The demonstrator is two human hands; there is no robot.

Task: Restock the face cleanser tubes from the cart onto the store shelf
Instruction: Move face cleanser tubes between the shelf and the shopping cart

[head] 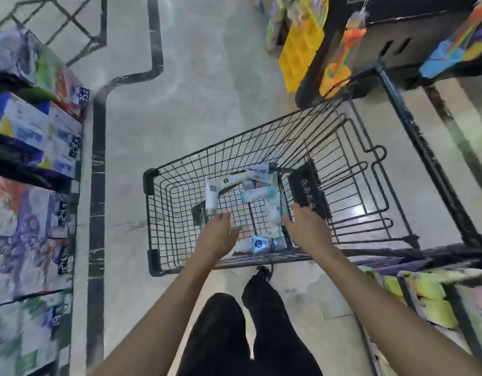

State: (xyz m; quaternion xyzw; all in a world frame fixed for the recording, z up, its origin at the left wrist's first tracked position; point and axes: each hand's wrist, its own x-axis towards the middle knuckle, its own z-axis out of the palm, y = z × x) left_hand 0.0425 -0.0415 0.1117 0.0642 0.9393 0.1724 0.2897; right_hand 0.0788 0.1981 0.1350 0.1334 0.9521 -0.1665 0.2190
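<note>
Left grip (219, 234) reaches into the cart (261, 147) with fingers extended and relaxed; it grasps nothing. Its fingertips lie near the lower end of a white tube (211, 195), and I cannot tell whether they touch it. Right grip (306, 226) also reaches into the cart, at the right side of the basket. Its fingers point forward, close to a thin teal tube (284, 208) standing along the basket's inner wall. I cannot tell whether the right grip is grasping that tube or only touching it; motion blur hides the contact.

I see the face cleanser tubes lying loose on the wire floor of the basket:
- the white tube, roughly upright in the view, at the left of the group;
- several pale green and white tubes (257, 183) heaped at the far side, overlapping one another;
- a blue-and-white tube (261, 244) lying crosswise at the near wall, between my two forearms.

A black folded seat flap (309, 189) leans on the basket's rear section, just right of the tubes.

The cart stands on a pale floor (193, 90). Shelves (31, 158) with boxed goods and price tags run along the left edge. Another shelf (424, 289) with yellow-green packs sits at the lower right, touching or just beside the cart frame. My dark-trousered legs (248, 335) show below the cart.
</note>
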